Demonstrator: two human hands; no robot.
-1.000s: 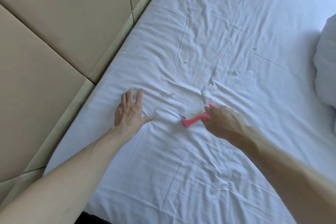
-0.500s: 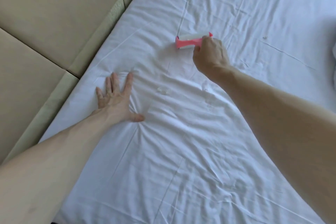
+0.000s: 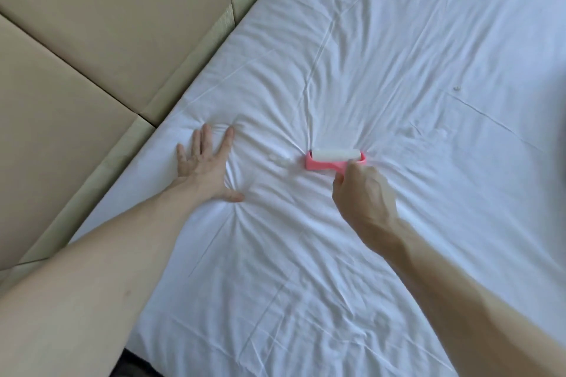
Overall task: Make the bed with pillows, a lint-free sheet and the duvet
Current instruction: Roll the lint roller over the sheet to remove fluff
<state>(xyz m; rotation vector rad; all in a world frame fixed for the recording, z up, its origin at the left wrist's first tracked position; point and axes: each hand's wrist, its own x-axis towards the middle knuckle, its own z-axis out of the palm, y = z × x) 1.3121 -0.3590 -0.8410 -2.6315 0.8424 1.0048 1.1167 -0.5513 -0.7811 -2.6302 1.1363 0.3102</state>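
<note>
Your right hand (image 3: 364,196) is closed around the pink handle of a lint roller (image 3: 335,158); the fingers curl under and hide most of the handle, so only the pink frame and the white roll show ahead of your knuckles. The roll lies crosswise on the white sheet (image 3: 382,55), touching it, and creases fan out from both of its ends. Just to the left of the roller sits a small pale scrap (image 3: 280,159) on the fabric — what it is cannot be told.

Your left hand (image 3: 203,167) holds nothing; it lies flat with the fingers spread and the thumb out to the side, pressed into the sheet near the bed's left edge, and the cloth puckers in a star of wrinkles at the heel of the palm. Both forearms are bare and reach in from the bottom of the view.

The sheet covers the whole mattress that you can see; it is rumpled, with long fold lines running across it, and a tiny dark speck (image 3: 457,88) lies far out to the right, well apart from the roller. Along the left side the mattress meets a padded beige headboard (image 3: 92,40) made of large angled panels with seams between them — its lower edge runs just beside the sheet.
</note>
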